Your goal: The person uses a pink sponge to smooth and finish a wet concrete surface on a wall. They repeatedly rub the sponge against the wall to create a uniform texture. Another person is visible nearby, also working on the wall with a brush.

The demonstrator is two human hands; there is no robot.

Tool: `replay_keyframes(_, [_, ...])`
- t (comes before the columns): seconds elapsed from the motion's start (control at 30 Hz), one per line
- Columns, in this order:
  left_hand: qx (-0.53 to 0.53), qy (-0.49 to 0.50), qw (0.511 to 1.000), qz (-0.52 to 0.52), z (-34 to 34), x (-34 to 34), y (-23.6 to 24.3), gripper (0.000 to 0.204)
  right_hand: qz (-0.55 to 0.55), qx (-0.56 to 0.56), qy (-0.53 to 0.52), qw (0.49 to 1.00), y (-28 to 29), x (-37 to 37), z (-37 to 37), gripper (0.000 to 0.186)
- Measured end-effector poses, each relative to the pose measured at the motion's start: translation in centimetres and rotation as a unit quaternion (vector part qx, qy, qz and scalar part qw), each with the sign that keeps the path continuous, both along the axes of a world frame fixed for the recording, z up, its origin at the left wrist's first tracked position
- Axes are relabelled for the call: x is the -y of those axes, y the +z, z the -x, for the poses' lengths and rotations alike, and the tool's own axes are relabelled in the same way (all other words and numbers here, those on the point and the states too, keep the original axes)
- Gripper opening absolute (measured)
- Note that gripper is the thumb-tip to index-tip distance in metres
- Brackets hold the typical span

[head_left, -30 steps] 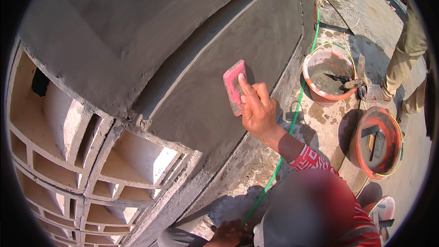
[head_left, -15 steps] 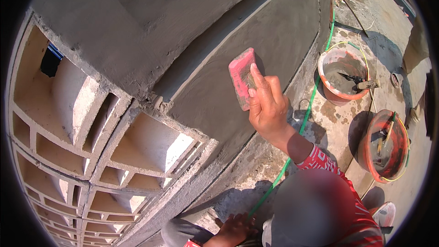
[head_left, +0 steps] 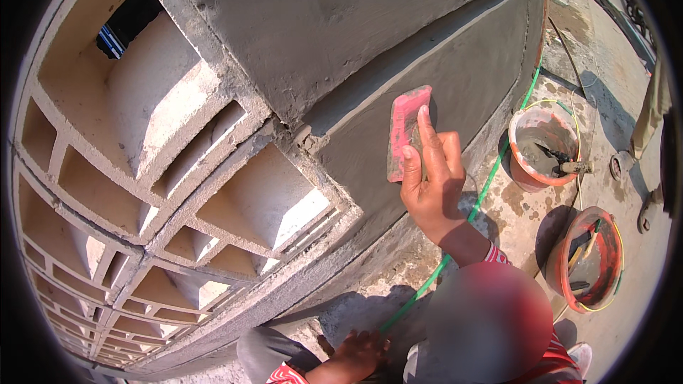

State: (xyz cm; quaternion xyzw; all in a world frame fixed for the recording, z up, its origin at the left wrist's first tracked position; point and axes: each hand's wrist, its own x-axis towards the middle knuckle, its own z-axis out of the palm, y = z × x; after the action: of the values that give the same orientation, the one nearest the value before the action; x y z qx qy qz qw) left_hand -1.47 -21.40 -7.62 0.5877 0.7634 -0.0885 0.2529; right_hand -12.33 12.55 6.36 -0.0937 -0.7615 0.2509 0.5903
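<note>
**Pink float flat on the grey plaster band**

Out in bright sun, a grey rendered wall [head_left: 398,7] fills the top of the view, and a smooth, darker plaster band [head_left: 455,78] runs slantwise across it. To the left, a lattice of pale concrete vent blocks [head_left: 178,171] opens in deep, shadowed cells. And there's the right hand [head_left: 430,185], up against the band, fingers stretched long and flat, pressing a pink rectangular float [head_left: 404,128] onto the plaster; the grip is a spread palm on the tool's back, not a fist. The float sits just right of the lattice corner, its long side nearly upright. Down at the lower edge, the left hand [head_left: 356,355] rests low on the rough ground, fingers loosely curled, holding nothing that shows. A green hose [head_left: 455,242] trails along the wall's foot. Right of it stand two orange buckets: the upper bucket [head_left: 544,146] holds grey mortar and a trowel, the lower bucket [head_left: 587,259] carries tools. Another person's trouser leg [head_left: 651,110] shows at the far right.
</note>
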Motion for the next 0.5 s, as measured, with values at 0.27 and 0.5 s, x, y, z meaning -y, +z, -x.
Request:
replay_keyframes(0.27, [-0.017,0.026,0.999,-0.008,-0.6,-0.7,1.5,0.053,-0.183,-0.054,0.100,0.976,-2.4,4.6,-4.2,0.046])
replay_keyframes(0.5, [-0.035,-0.015,0.996,-0.083,-0.4,-1.1,4.7,0.053,-0.035,-0.040,-0.020,0.998,0.1,0.8,0.4,0.046])
